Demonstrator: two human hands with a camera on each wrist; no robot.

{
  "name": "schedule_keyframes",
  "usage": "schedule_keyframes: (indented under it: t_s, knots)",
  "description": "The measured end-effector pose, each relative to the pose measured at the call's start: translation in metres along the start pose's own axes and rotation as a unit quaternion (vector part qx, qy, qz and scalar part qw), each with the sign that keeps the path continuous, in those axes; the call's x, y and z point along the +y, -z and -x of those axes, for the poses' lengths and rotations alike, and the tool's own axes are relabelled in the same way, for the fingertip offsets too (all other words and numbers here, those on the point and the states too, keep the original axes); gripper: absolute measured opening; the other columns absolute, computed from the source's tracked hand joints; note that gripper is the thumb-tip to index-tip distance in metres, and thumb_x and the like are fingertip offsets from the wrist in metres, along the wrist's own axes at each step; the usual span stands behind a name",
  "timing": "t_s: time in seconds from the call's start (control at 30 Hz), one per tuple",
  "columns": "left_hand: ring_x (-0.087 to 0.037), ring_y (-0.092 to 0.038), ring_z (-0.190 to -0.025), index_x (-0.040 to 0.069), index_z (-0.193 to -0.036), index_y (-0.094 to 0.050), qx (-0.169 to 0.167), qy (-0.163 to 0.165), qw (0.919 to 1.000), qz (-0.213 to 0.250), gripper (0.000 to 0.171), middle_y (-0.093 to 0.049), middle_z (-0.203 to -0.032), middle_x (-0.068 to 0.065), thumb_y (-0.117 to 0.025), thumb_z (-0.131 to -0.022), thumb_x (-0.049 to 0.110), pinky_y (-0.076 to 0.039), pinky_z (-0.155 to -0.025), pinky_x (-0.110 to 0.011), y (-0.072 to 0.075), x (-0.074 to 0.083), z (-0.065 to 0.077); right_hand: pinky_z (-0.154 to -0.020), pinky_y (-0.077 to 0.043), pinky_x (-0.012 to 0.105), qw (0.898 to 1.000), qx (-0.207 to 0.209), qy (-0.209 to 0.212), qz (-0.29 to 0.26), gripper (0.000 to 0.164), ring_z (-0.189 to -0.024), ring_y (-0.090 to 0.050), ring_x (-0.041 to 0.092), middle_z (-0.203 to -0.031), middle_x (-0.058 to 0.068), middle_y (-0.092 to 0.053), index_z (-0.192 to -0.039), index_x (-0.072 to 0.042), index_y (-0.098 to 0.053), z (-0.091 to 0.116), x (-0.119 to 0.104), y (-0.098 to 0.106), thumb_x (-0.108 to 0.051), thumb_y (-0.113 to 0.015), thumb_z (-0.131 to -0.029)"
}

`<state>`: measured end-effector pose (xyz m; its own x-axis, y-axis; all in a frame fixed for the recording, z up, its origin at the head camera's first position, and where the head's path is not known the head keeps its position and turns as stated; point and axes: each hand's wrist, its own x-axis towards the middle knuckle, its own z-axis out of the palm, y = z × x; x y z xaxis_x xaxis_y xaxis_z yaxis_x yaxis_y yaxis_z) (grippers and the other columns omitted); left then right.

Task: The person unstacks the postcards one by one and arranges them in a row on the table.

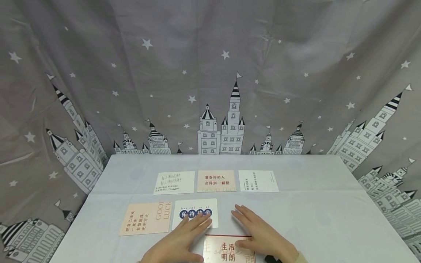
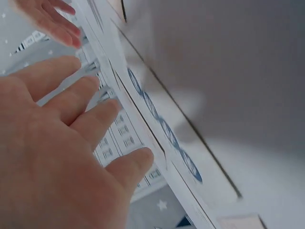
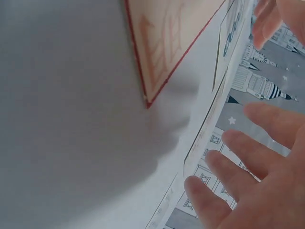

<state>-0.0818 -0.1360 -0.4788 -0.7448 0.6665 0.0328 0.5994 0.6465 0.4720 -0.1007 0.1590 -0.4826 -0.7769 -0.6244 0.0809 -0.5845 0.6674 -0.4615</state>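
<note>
Near the front of the table lies a cream card with red edges and dark red Chinese characters; its lower part is cut off by the frame. My left hand is at its left, fingers spread and overlapping the lower part of a white card with blue circles. On the other side, my right hand overlaps the red-edged card's right part, thumb over its face. In the right wrist view, a corner of the red-edged card shows, with the right hand's fingers straight and parted. Neither hand holds anything.
Farther back is a row with a handwritten white card, a peach card and a white card with small print. A peach GOOD LUCK card lies at left. Behind the white table hangs a grey castle-print curtain.
</note>
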Motion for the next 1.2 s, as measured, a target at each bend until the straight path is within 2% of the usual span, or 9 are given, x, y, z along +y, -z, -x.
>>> schedule_keyframes:
  t_s: [0.17,0.23,0.43,0.57,0.73,0.93,1.03,1.2]
  knots:
    - [-0.029,-0.029,-0.139,0.013,-0.147,-0.038,-0.002,-0.021,0.9997,-0.015,0.098,-0.032,-0.153,-0.003,-0.056,-0.074,0.075,-0.025,-0.108,-0.058,-0.008,0.009,-0.001,-0.102,-0.039,0.052,1.000,-0.002,-0.008,0.000,0.081,-0.135,-0.034,0.032,-0.151,0.010,-0.034,-0.146,-0.012,-0.040,0.013,-0.005,0.002,-0.057,-0.063,-0.082]
    - [-0.029,-0.030,-0.138,0.012,-0.147,-0.039,0.003,-0.034,0.9992,-0.021,0.098,-0.034,-0.152,-0.004,-0.053,-0.075,0.077,-0.027,-0.107,-0.057,-0.012,0.012,-0.002,-0.102,-0.039,0.050,1.000,-0.010,-0.012,-0.005,0.084,-0.136,-0.034,0.030,-0.152,0.009,-0.033,-0.147,-0.013,-0.039,0.018,-0.006,0.002,-0.060,-0.062,-0.081]
    - [-0.032,-0.033,-0.137,0.011,-0.147,-0.039,0.008,-0.046,0.9986,-0.025,0.091,-0.034,-0.152,-0.007,-0.048,-0.081,0.074,-0.030,-0.105,-0.058,-0.021,0.017,0.002,-0.096,-0.046,0.045,0.999,0.007,0.017,0.025,0.093,-0.131,-0.041,0.031,-0.147,0.013,-0.039,-0.142,-0.008,-0.044,0.028,-0.005,-0.009,-0.071,-0.060,-0.076]
    - [-0.033,-0.033,-0.136,0.011,-0.147,-0.039,0.001,-0.047,0.9983,-0.035,0.088,-0.033,-0.152,-0.009,-0.045,-0.085,0.072,-0.031,-0.104,-0.058,-0.025,0.018,0.003,-0.092,-0.050,0.043,0.999,0.020,0.018,0.042,0.092,-0.128,-0.044,0.030,-0.145,0.011,-0.041,-0.142,-0.011,-0.045,0.036,-0.007,-0.017,-0.073,-0.057,-0.076]
    - [-0.035,-0.032,-0.136,0.009,-0.146,-0.040,-0.004,-0.050,0.9973,-0.053,0.085,-0.032,-0.152,-0.011,-0.041,-0.087,0.071,-0.031,-0.104,-0.058,-0.029,0.019,0.004,-0.089,-0.051,0.042,0.997,0.049,0.034,0.052,0.082,-0.124,-0.049,0.031,-0.141,0.009,-0.046,-0.140,-0.012,-0.049,0.045,-0.006,-0.030,-0.068,-0.057,-0.080]
    - [-0.035,-0.032,-0.136,0.010,-0.146,-0.041,-0.007,-0.045,0.9974,-0.057,0.081,-0.034,-0.151,-0.010,-0.038,-0.090,0.069,-0.030,-0.105,-0.058,-0.033,0.021,0.004,-0.085,-0.052,0.041,0.989,0.093,0.076,0.086,0.074,-0.117,-0.054,0.032,-0.136,0.011,-0.051,-0.138,-0.011,-0.051,0.049,0.001,-0.043,-0.061,-0.059,-0.084]
    - [-0.035,-0.032,-0.136,0.011,-0.145,-0.041,-0.006,-0.040,0.9977,-0.055,0.080,-0.034,-0.151,-0.010,-0.038,-0.090,0.068,-0.030,-0.105,-0.058,-0.035,0.022,0.005,-0.085,-0.052,0.041,0.985,0.113,0.083,0.100,0.072,-0.117,-0.054,0.032,-0.136,0.011,-0.051,-0.137,-0.012,-0.053,0.051,0.001,-0.047,-0.060,-0.060,-0.084]
    - [-0.035,-0.032,-0.136,0.010,-0.144,-0.043,0.000,-0.041,0.9975,-0.057,0.079,-0.036,-0.150,-0.010,-0.038,-0.090,0.067,-0.030,-0.104,-0.060,-0.038,0.020,0.005,-0.085,-0.052,0.041,0.988,0.104,0.069,0.094,0.071,-0.117,-0.054,0.032,-0.136,0.011,-0.052,-0.137,-0.013,-0.053,0.052,-0.004,-0.047,-0.060,-0.060,-0.084]
